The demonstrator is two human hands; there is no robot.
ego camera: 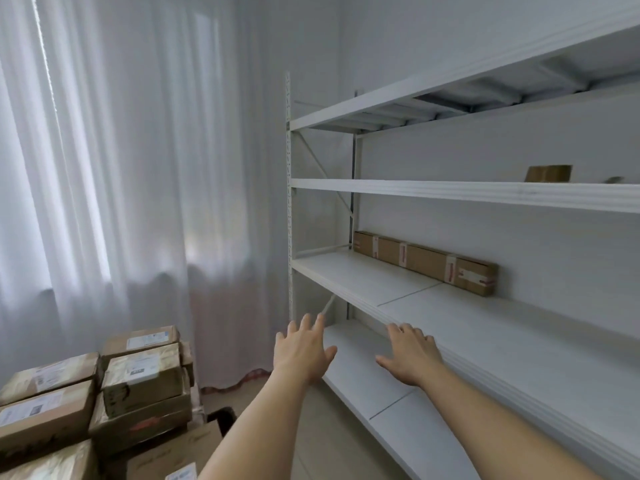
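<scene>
**Your empty hands hover at the white metal storage rack point(289, 202), in what looks like a shelf-stocking job.**

Your left hand point(303, 351) and right hand point(410, 358) are spread wide, and neither grip holds anything. The right is at the front edge of the white shelf board point(450, 313). The long brown taped cardboard box point(424, 261) lies well beyond, against the back wall. The next move is probably down and left to the stacked brown cardboard parcels point(142, 379).

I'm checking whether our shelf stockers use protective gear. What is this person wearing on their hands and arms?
Nothing that shows. The left hand and right hand are bare, with no gloves and no rings that I can make out. The left forearm and right forearm are bare too, with no sleeve, watch or bracelet in view. The upper arms lie outside the picture.
</scene>
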